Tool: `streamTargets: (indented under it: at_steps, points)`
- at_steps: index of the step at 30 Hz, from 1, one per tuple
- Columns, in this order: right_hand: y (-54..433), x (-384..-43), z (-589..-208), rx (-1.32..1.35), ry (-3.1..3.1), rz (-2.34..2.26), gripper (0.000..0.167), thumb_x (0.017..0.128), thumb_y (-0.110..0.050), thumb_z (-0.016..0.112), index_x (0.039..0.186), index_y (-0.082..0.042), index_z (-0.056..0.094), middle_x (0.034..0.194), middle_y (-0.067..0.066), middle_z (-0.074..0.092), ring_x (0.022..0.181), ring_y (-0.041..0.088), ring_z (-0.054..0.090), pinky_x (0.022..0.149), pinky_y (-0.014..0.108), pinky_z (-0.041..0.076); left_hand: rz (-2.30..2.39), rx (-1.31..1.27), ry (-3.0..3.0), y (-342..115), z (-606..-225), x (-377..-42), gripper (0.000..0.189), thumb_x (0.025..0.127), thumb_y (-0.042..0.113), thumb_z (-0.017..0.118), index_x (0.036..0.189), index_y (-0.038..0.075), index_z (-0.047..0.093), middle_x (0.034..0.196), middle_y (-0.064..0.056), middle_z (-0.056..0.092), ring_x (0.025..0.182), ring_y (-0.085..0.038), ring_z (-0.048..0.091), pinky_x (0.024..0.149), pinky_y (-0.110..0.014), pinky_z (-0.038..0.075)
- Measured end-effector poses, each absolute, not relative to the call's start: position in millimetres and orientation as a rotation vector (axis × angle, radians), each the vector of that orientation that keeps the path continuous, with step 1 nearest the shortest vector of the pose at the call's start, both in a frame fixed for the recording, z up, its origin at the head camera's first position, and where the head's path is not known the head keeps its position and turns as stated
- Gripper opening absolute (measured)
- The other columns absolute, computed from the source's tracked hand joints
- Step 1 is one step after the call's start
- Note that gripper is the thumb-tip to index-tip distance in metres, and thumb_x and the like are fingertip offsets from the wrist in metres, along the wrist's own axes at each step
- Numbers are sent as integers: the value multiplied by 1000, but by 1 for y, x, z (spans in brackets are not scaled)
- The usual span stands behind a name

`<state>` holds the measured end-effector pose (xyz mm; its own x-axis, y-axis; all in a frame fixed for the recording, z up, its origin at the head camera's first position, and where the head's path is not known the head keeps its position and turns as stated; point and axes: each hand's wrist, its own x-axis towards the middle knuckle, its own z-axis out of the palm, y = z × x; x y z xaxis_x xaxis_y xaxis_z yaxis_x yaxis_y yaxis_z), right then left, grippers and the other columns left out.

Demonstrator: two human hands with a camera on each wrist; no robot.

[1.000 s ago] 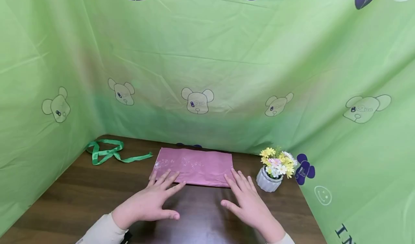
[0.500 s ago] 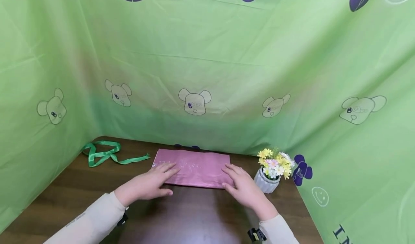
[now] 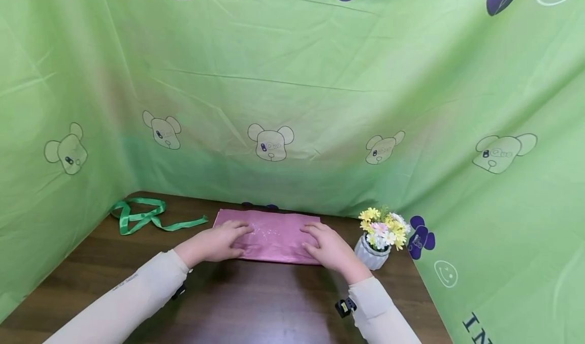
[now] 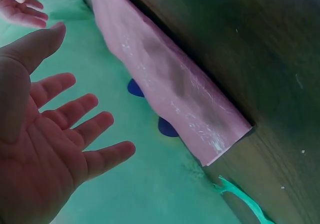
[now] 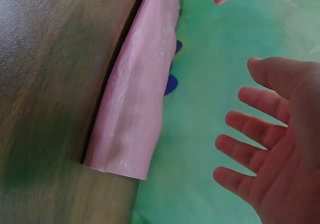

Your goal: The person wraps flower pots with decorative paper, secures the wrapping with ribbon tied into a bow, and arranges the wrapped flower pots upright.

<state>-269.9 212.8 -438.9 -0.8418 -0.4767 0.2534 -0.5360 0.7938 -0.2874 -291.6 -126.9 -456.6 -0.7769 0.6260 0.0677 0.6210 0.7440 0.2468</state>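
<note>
Fingers (image 4: 111, 156) of your left hand (image 3: 215, 241) and right hand (image 3: 330, 248) spread loosely, empty, above the folded pink paper (image 3: 274, 240); uneven pressing risked creasing it.

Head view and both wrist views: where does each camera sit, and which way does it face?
Head: on the head, facing forward and down at the pink sheet; left hand, right hand and sleeves show.
Left wrist: on that wrist, facing the sheet past the left hand; the right hand shows partly.
Right wrist: on that wrist, facing the sheet past the right hand; the left hand shows partly.
Wrist views share: sheet, green cloth.
</note>
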Motion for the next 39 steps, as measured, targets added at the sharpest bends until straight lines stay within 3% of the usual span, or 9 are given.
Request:
streamTargets:
  at_steps: [11, 19, 26, 33, 39]
  points:
    - [201, -285, -451, 824, -2929, 662, 39, 97, -22, 67, 132, -4, 66, 134, 16, 65, 129, 35, 59, 110, 51, 45, 489, 1019, 2859, -121, -473, -320, 46, 96, 27, 71, 137, 7, 63, 138, -15, 59, 130, -33, 55, 110, -51, 44]
    - [193, -293, -469, 892, -3051, 756, 33, 100, -21, 63, 124, 1, 68, 119, 14, 72, 116, 32, 66, 102, 50, 50, 382, 1052, 2820, -119, -487, -319, 18, 96, 20, 69, 110, 9, 72, 100, -4, 66, 93, -19, 62, 90, -44, 53]
    - [198, -289, -481, 867, -3132, 681, 27, 101, -25, 62, 117, -6, 73, 115, 5, 74, 115, 26, 66, 102, 47, 50, 270, 997, 2872, -109, -490, -311, 21, 95, 31, 72, 108, 15, 75, 97, 0, 60, 95, -21, 62, 90, -44, 52]
    - [196, -287, -485, 883, -3105, 637, 26, 100, -21, 64, 119, -6, 73, 117, 6, 74, 118, 28, 65, 104, 48, 49, 246, 890, 2885, -101, -489, -313, 14, 93, 33, 73, 90, 20, 75, 93, 1, 57, 93, -23, 58, 90, -45, 50]
    - [194, -280, -483, 909, -3107, 550, 27, 99, -21, 64, 120, -6, 71, 120, 8, 70, 120, 28, 62, 105, 47, 47, 302, 827, 2900, -96, -488, -312, 22, 91, 37, 76, 78, 20, 70, 85, 3, 53, 79, -17, 52, 75, -41, 48]
